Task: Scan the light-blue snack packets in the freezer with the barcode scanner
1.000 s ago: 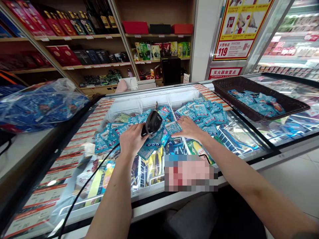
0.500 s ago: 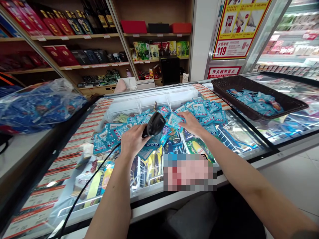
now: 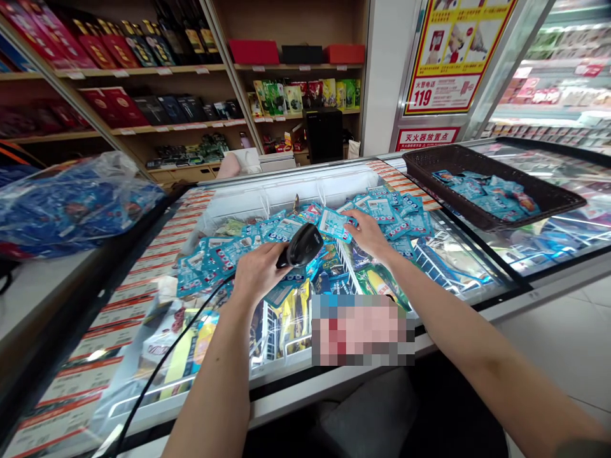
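Note:
My left hand (image 3: 258,270) is wrapped round the handle of a black barcode scanner (image 3: 305,245), whose head points away to the right. A black cable runs from it down to the lower left. My right hand (image 3: 367,232) pinches the right edge of a light blue snack packet (image 3: 334,222), its printed label side facing up. The packet is held just beyond the scanner's head, over the freezer's glass top. Many similar blue packets (image 3: 382,210) lie spread to the right, with another heap of packets (image 3: 210,257) to the left.
A dark woven basket (image 3: 449,210) with several blue packets stands on the freezer at right. Below the glass lie yellow-wrapped goods (image 3: 296,312) in wire baskets. A clear plastic bag of blue packs (image 3: 76,203) sits at left. Wooden shelves (image 3: 191,70) stand behind.
The blue packet in my right hand has turned flatter and shifted up slightly. The scanner in my left hand has moved a little right and down.

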Action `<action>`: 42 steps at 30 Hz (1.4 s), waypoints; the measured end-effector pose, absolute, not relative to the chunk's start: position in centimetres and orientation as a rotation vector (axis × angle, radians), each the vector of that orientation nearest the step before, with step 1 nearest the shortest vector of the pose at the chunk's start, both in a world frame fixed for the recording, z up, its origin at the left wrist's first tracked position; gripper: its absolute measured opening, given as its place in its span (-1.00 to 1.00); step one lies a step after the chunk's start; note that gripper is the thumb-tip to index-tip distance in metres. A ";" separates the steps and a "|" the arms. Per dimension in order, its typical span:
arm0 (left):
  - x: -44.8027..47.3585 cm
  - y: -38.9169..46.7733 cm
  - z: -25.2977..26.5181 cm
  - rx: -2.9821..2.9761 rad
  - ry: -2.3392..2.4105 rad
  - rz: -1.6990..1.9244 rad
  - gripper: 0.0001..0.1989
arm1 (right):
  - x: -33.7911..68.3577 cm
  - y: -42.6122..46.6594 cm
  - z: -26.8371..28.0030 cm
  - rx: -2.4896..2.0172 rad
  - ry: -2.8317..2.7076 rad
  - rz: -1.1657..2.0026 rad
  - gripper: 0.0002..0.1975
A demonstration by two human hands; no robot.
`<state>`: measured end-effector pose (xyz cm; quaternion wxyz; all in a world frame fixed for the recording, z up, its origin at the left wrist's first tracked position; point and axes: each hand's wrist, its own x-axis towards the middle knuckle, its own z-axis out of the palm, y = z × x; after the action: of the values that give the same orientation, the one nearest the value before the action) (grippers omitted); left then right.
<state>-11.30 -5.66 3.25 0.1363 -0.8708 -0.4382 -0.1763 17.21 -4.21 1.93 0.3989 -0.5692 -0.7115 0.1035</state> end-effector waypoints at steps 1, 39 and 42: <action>-11.3 -5.7 3.3 -2.520 -1.271 -0.510 -0.66 | 17.2 -4.3 1.9 -1.432 -1.807 0.264 -0.66; -11.9 -5.7 3.2 -2.158 -1.607 -0.591 -0.64 | 19.6 -3.6 1.3 -1.618 -1.721 -0.138 -0.62; -11.9 -5.6 3.2 -2.170 -1.604 -0.598 -0.64 | 19.3 -3.8 1.1 -1.658 -1.800 -0.285 -0.66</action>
<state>-11.85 -5.63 3.20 0.1876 -0.7711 -0.5701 -0.2125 19.30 -3.76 1.08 0.3323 -0.6347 -0.6891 -0.1091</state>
